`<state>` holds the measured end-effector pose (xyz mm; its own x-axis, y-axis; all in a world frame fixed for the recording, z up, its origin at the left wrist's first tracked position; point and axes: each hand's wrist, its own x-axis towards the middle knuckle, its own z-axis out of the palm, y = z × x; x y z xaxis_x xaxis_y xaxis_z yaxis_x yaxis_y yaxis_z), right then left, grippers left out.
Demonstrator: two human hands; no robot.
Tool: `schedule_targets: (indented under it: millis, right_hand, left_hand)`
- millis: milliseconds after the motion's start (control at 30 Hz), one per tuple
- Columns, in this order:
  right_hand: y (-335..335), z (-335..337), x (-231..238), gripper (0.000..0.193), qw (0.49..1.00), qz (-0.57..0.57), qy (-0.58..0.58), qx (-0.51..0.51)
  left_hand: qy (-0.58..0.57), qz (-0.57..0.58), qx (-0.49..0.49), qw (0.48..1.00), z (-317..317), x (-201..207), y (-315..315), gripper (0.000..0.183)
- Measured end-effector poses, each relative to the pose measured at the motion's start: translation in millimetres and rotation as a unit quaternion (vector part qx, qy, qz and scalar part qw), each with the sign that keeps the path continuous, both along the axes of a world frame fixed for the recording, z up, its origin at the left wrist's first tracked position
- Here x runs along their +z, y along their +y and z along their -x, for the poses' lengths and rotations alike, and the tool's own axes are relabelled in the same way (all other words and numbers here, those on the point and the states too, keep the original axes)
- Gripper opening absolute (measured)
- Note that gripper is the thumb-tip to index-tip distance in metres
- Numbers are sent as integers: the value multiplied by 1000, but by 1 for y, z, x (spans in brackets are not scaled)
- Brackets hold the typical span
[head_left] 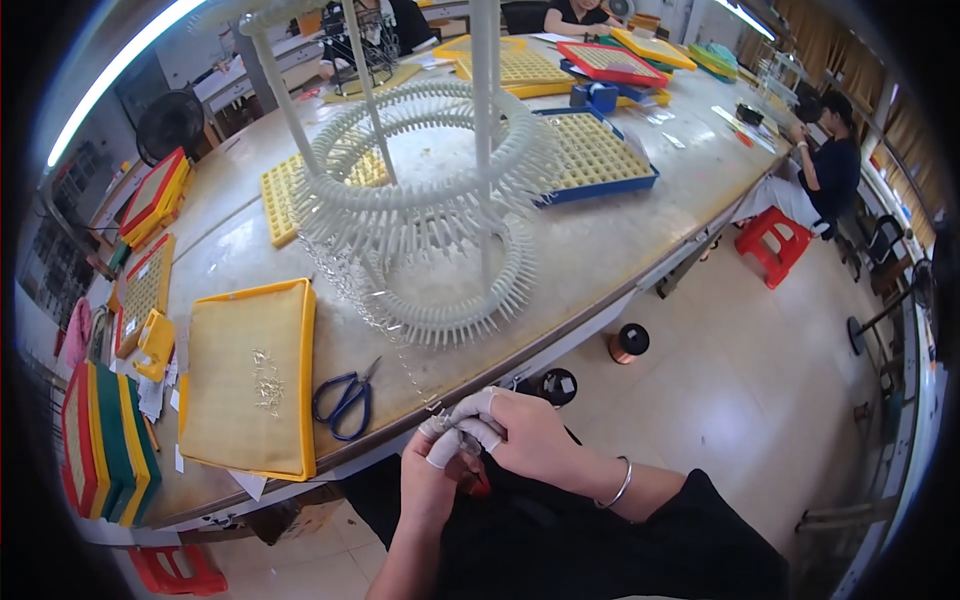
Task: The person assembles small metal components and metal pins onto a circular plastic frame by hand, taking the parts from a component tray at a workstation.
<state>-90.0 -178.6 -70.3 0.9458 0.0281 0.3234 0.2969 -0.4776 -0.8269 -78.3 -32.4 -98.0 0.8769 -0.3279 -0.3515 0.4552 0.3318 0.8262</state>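
Note:
My left hand [430, 485] and my right hand [525, 435] meet at the table's front edge, fingers pinched together. White covers sleeve several of the fingertips. A thin silvery chain [408, 368] runs down from the white ring rack [400, 215] to my left fingertips. What my right fingers pinch is hidden, though a small red piece [479, 486] shows beneath the hands. Left of them, dark-handled scissors [347, 402] lie on the table. Beside these, a yellow-framed tray [308, 380] carries a scatter of small silvery pieces [267, 382].
The rack's upright posts and spiky rings rise over the table [580, 250]. A blue tray [600, 190] and stacked red and yellow trays [610, 62] stand farther back. Upright trays [110, 440] line the left. Spools [628, 343] and a red stool [773, 245] occupy the floor. Other people sit around.

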Motion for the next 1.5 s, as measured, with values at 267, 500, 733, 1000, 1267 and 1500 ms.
schedule_targets:
  millis: [267, 500, 733, 1000, 1267, 1500]
  right_hand:
    - [4, 0, -7, 14, 999, 16, -32, -5]
    - [12, 2, -7, 13, 999, -11, -5, -36]
    - [16, 0, -15, 12, 999, -30, -17, -35]
    - [17, 0, -14, 12, 999, -15, -38, -34]
    - [16, -3, -19, 12, 998, -6, -49, -41]
    - [22, -3, -16, 12, 998, -8, -46, -47]
  left_hand:
    - [60, 199, -45, 977, 1, -10, 4, 18]
    - [-172, -163, 89, 967, 7, 6, 0, 11]
    - [-282, -251, 132, 917, 10, 1, -3, 11]
    - [79, 212, -8, 974, -1, -12, 4, 18]
    - [-231, -200, 153, 940, 8, -1, -5, 13]
    - [-373, -320, 186, 851, 5, -20, -2, 10]
